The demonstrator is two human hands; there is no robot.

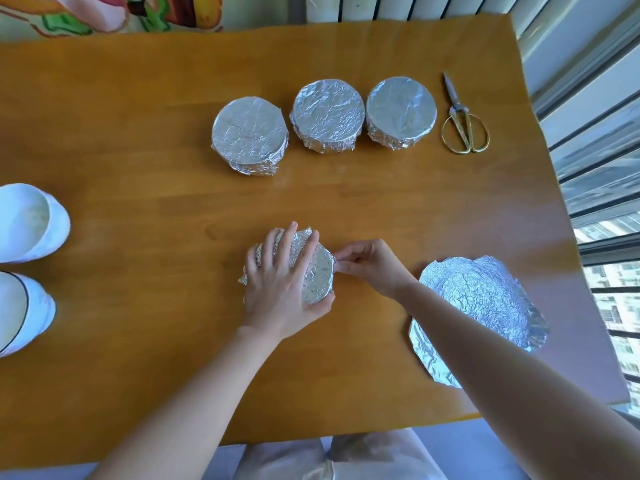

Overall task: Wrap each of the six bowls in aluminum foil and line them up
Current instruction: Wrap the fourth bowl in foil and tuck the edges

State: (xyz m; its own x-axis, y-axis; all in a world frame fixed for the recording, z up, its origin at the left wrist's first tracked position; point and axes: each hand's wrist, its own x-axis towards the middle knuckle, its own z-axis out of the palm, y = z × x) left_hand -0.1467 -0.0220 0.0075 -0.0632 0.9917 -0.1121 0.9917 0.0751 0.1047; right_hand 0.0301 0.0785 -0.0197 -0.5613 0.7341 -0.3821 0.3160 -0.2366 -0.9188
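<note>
We are just past the halfway mark. Three round bowls wrapped in silver aluminum foil stand in a row at the far side of the brown wooden desk (pixel 138 133): the left wrapped bowl (pixel 249 135), the middle wrapped bowl (pixel 328 114) and the right wrapped bowl (pixel 401 112). The left one sits a little nearer to us, slightly out of line. Gold-handled metal scissors (pixel 462 119) lie just beside the right one.

The fourth bowl (pixel 317 277), round and mostly covered in crumpled silver foil, sits on the desk in front of us, near the middle. Our left hand (pixel 277 289) grips it from above, fingers spread and curved over the foil, thumb against its near side. Our right hand (pixel 367 265) pinches the loose foil edge (pixel 333 263) at the bowl's right side. We cannot tell whether this bowl is upright or upside down.

What is left, as we judge it: tuck this foil in, add the bowl to the row, then wrap the two plain white bowls at the desk's left edge, the farther white bowl (pixel 27 223) and the nearer white bowl (pixel 20 313). A crumpled sheet of silver foil (pixel 485 306) lies beside our right forearm; whether it is one sheet or more, we cannot tell.
</note>
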